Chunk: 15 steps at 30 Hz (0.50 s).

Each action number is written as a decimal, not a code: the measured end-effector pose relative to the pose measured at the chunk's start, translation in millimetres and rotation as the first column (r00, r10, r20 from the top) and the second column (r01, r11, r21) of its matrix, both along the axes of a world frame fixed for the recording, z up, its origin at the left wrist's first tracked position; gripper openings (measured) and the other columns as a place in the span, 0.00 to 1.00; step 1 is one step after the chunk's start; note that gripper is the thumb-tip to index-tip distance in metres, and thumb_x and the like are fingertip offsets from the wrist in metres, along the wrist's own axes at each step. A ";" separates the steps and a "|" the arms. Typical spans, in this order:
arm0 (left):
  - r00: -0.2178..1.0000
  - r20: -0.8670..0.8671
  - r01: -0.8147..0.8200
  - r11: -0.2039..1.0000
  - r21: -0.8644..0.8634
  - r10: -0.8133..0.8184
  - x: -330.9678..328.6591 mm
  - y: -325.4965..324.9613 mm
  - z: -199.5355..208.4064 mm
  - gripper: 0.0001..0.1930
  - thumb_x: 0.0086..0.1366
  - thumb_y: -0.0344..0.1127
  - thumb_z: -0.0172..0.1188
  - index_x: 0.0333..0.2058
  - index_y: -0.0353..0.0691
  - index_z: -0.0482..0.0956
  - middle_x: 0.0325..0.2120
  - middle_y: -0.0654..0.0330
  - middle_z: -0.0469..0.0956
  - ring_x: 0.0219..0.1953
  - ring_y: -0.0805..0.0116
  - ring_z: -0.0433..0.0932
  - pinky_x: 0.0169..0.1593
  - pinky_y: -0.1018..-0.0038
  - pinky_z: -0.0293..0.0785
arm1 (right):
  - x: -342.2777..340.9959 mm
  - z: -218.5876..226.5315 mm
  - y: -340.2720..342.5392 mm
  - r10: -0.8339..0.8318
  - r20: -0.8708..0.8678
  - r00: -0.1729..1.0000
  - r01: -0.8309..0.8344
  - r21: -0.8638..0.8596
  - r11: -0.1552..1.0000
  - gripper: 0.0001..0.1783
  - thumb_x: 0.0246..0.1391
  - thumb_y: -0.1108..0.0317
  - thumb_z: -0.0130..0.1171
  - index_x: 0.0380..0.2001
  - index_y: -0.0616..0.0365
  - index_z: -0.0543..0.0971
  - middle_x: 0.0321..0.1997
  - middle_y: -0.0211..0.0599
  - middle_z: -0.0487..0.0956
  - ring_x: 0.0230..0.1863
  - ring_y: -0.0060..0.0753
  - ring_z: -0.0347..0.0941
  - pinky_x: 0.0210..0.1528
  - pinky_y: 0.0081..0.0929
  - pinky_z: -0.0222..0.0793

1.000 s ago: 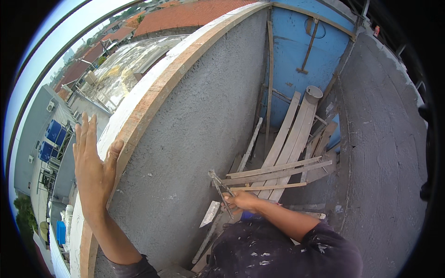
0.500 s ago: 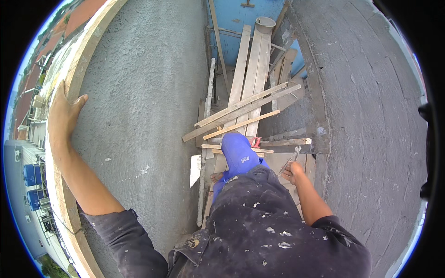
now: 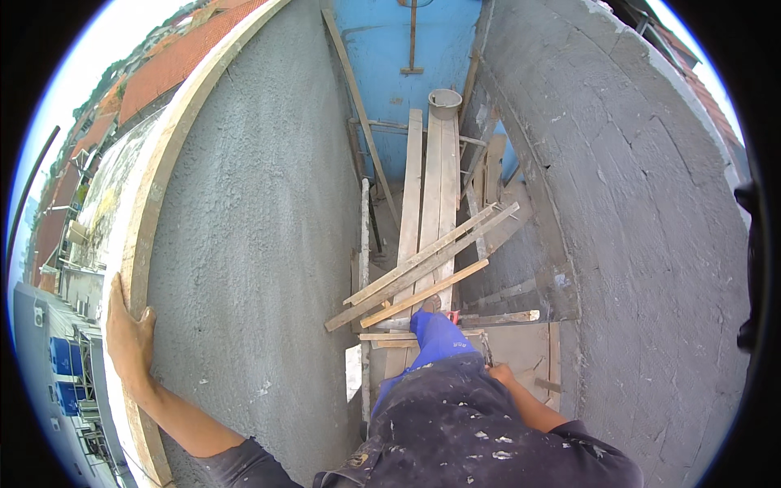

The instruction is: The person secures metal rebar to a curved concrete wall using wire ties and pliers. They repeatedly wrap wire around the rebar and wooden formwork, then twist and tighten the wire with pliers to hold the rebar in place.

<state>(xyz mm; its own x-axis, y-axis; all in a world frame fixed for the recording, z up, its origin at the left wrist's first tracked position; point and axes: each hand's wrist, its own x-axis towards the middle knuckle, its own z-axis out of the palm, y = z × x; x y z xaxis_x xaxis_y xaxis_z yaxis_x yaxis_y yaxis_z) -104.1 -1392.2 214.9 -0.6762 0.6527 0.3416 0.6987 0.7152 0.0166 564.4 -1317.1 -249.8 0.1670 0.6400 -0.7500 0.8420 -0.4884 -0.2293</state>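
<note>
My left hand (image 3: 133, 337) grips the long wooden batten (image 3: 145, 224) along the top edge of the left wall. Its thumb lies on the inner side and its fingers reach over the outer side. Low beside my right thigh, my right hand (image 3: 503, 376) is closed round a slim grey metal tool (image 3: 487, 350); the exact kind does not show, and my hand covers its lower part. One leg in blue trousers (image 3: 439, 337) steps forward onto the planks. A red-handled saw (image 3: 453, 318) lies just ahead, partly hidden by that leg.
Long planks (image 3: 429, 175) run forward to a grey bucket (image 3: 445, 101) by the blue wall (image 3: 374, 81). Loose wooden strips (image 3: 431, 256) lie across them. Rough grey plastered walls (image 3: 244, 203) rise on both sides. Low rooftops (image 3: 179, 73) show beyond the left wall.
My view has tilted up, showing more of the blue wall. My right hand has drawn in beside my thigh with the tool. My left hand stays on the batten.
</note>
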 end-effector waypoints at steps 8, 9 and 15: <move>0.983 0.174 -0.079 0.993 0.091 0.062 18.0 12.6 13.0 0.49 0.48 0.15 0.65 0.72 0.40 0.64 0.68 0.45 0.71 0.68 0.47 0.72 0.72 0.65 0.63 | -19.5 -32.4 137.0 -0.381 -0.219 0.898 0.370 -0.091 0.924 0.17 0.65 0.59 0.62 0.39 0.67 0.84 0.31 0.50 0.87 0.26 0.41 0.83 0.26 0.39 0.76; 0.976 0.194 -0.116 0.989 0.094 0.096 19.9 14.8 14.5 0.49 0.47 0.15 0.63 0.72 0.40 0.64 0.68 0.45 0.71 0.68 0.47 0.72 0.72 0.65 0.63 | -25.3 -42.4 164.7 -0.441 -0.241 0.865 0.425 -0.116 0.898 0.16 0.66 0.61 0.62 0.39 0.67 0.84 0.30 0.47 0.87 0.23 0.37 0.82 0.22 0.37 0.74; 0.961 0.186 -0.231 0.962 0.147 0.203 22.0 24.4 11.5 0.50 0.43 0.13 0.57 0.71 0.39 0.66 0.67 0.46 0.72 0.69 0.48 0.71 0.73 0.64 0.62 | -38.9 -76.3 299.4 -0.048 -0.185 0.982 0.083 0.189 0.978 0.14 0.66 0.62 0.61 0.42 0.63 0.84 0.33 0.48 0.88 0.26 0.35 0.84 0.31 0.38 0.78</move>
<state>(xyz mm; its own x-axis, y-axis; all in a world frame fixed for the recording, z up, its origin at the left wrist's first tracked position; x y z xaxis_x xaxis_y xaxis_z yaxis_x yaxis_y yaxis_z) -82.0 -1367.8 226.4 -0.8519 0.4278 0.3022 0.5041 0.8263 0.2513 525.5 -1017.7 -326.2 0.0883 0.7692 -0.6329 0.7463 -0.4719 -0.4695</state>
